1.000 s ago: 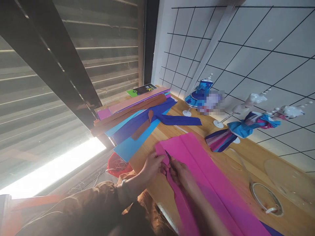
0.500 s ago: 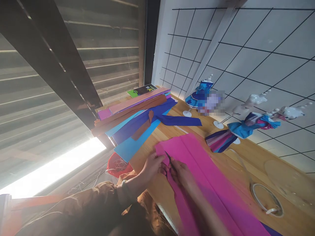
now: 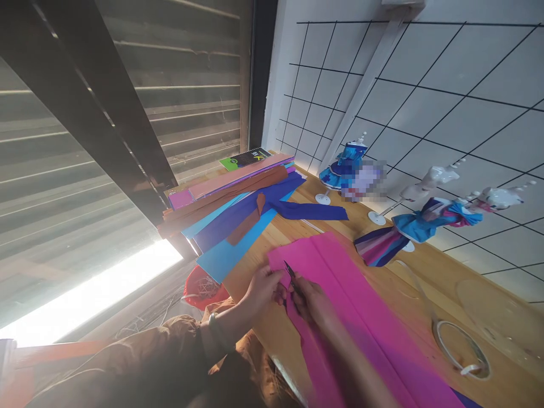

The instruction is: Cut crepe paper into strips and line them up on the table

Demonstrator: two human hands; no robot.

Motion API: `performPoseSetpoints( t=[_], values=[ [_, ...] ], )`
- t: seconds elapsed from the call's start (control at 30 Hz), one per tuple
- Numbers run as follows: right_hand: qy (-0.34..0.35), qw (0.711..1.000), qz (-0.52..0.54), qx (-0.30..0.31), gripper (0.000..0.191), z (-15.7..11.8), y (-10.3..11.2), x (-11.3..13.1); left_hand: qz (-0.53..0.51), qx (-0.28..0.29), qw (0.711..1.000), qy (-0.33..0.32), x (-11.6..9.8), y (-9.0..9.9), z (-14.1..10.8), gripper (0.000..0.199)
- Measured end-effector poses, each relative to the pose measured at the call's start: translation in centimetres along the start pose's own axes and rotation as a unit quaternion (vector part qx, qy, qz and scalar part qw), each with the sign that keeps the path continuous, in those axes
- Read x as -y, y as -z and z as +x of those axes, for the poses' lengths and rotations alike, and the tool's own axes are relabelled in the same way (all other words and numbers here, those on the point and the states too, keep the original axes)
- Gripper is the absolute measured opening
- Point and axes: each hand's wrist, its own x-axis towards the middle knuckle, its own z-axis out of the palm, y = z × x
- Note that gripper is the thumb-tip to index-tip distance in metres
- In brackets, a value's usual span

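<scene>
A long sheet of pink crepe paper [image 3: 340, 283] stretches over the wooden table from the middle to the lower right. Its left edge is pinched in the fingers of my left hand [image 3: 266, 289]. My right hand [image 3: 312, 300] is closed around a pair of dark scissors [image 3: 290, 271], whose blades lie over the pink paper just right of my left fingers. The scissors' handles are mostly hidden by my right hand. A cut edge runs down the near side of the sheet, below my hands.
Stacked blue, brown and purple paper [image 3: 238, 204] lies at the table's far left. Small mannequins, including one in a blue dress [image 3: 346, 164], stand along the gridded wall. A roll of tape [image 3: 440, 340] rests at right. A red bag [image 3: 199, 286] hangs beside the table edge.
Both hands keep nearly the same place, with the scissors still at the paper's left edge. The view has shifted very slightly.
</scene>
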Motion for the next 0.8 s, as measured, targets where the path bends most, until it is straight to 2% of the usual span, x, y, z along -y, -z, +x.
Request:
performPoseSetpoints(
  t=[0.27,0.8],
  values=[
    [-0.002,1.0,0.006,0.011,0.044,0.6,-0.7,0.9,0.028,0.002,1.0,-0.013,1.0,0.7,0.7,0.021],
    [0.029,0.999,-0.027,-0.025,0.046,1.9,-1.0,0.6,0.03,0.0,0.999,-0.011,0.8,0.7,0.7,0.023]
  ],
)
